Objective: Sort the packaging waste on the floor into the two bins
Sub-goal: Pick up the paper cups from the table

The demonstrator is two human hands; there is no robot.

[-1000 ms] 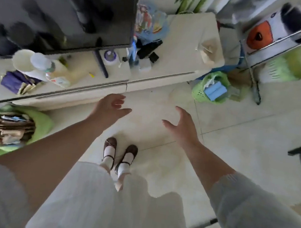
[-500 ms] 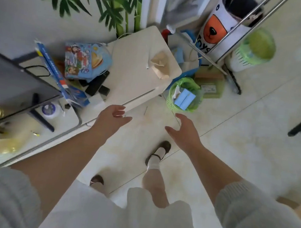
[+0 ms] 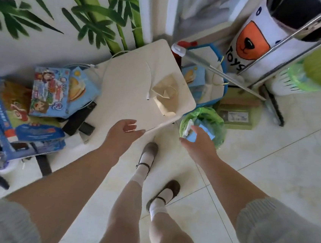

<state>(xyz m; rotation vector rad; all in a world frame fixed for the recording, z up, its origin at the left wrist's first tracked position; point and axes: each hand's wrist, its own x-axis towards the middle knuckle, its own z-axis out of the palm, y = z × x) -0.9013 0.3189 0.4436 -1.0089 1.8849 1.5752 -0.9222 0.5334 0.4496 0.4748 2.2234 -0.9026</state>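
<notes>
A small green bin lined with a green bag stands on the floor beside the low cabinet's right end. Light blue flat packaging and a white piece lie inside it. My right hand hovers just in front of this bin, fingers spread, holding nothing. My left hand is open and empty over the cabinet's front edge. A flat cardboard box lies on the floor behind the bin. A second green-lined white bin stands at the far right.
The cream cabinet top carries a folded paper piece, picture books and remotes. A tall bear-printed toy tub, a metal rack's poles and a blue basket crowd the back right. My feet stand on pale tiles.
The view has swung right along the cabinet and I have stepped toward the small green bin. Both hands stay open and empty, and the right one now reaches the bin's front.
</notes>
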